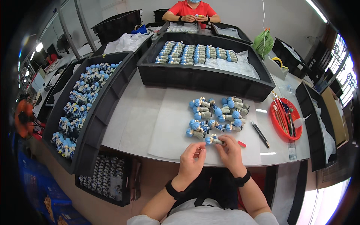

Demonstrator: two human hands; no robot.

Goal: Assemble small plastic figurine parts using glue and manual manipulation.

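Note:
Close to the table's near edge, my right hand point(231, 154) pinches a small figurine point(210, 140) with a round blue head and a pale grey-green lower part. Its head points left, toward my other hand. The fingers of my left hand point(191, 160) are closed just beside it; a thin, pale sliver shows at the fingertips, too small to name. Beyond both hands lies a cluster of similar figurines point(221, 117), some with blue-striped clothing. A small red piece point(242, 144) rests right of my right hand.
A dark pen-like tool point(260, 134) lies on the right. A red basket point(299, 132) holds brushes and a squeeze bottle. Black trays of figurines stand ahead point(202, 76) and left point(108, 101). Across the table sits a person in a red shirt point(192, 10). A green fan point(263, 43) stands behind.

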